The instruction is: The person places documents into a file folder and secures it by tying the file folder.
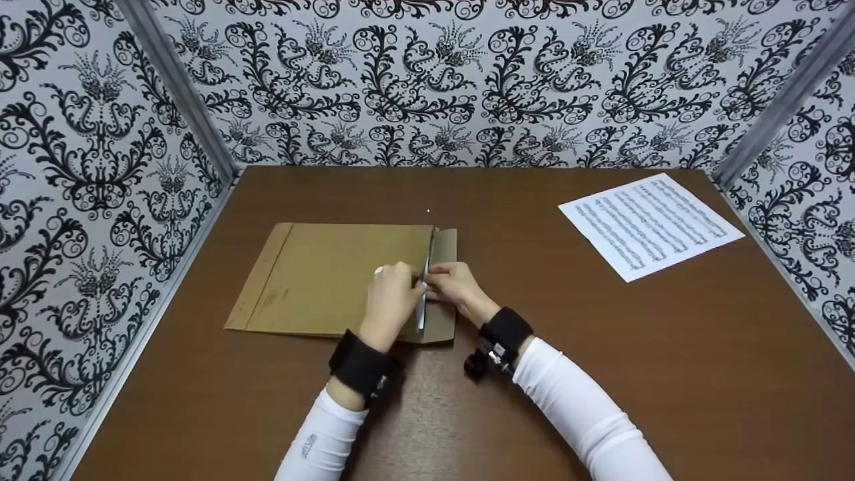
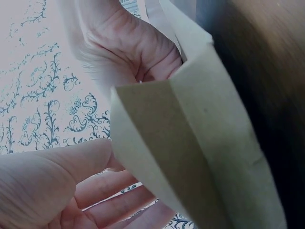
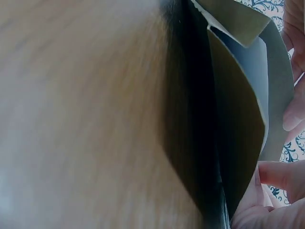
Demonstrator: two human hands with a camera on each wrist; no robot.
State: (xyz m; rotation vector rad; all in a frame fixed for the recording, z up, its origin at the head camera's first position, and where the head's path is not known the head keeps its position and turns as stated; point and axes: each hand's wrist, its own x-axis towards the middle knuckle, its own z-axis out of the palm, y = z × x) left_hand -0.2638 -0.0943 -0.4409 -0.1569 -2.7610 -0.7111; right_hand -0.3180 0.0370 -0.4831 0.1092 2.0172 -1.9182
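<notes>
A brown cardboard envelope (image 1: 334, 267) lies flat in the head view, its open end to the right. My left hand (image 1: 393, 297) pinches the upper panel's edge at this mouth. From the right, my right hand (image 1: 457, 286) pinches the edge of the mouth with thumb and fingers. White paper (image 1: 421, 317) shows in the gap between the panels; the right wrist view shows the white sheet (image 3: 259, 67) inside the parted mouth. A folded flap (image 1: 441, 327) extends under the right hand. Some fingertips are hidden behind the cardboard.
A sheet of printed paper (image 1: 651, 224) lies at the back right of the brown table (image 1: 534, 414). A tiny pale speck (image 1: 428, 211) lies behind the envelope. Patterned walls (image 1: 414, 80) enclose the table at the back and sides.
</notes>
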